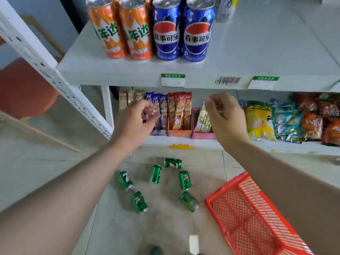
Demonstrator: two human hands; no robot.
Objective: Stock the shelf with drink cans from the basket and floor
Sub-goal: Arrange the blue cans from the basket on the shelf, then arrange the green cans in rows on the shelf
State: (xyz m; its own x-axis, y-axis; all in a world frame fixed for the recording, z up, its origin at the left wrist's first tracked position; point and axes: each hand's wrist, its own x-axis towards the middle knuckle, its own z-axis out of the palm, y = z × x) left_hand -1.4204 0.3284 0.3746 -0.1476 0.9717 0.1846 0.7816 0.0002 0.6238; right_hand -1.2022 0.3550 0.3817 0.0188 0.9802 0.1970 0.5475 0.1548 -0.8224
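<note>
Fingers (148, 108) curl loosely — green cans (155, 174) lie below.

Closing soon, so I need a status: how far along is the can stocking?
Done: orange cans and blue cans stand on the shelf. In hand: nothing; left hand and right hand are both empty. Left: six green cans lie on the floor; the red basket, where visible, shows no cans.

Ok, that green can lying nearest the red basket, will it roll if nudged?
Probably: the green metal drink can lies on its side on smooth pale floor tiles, so a nudge across its length should roll it. Its glossy wall may be slippery; grip firmly.
</note>
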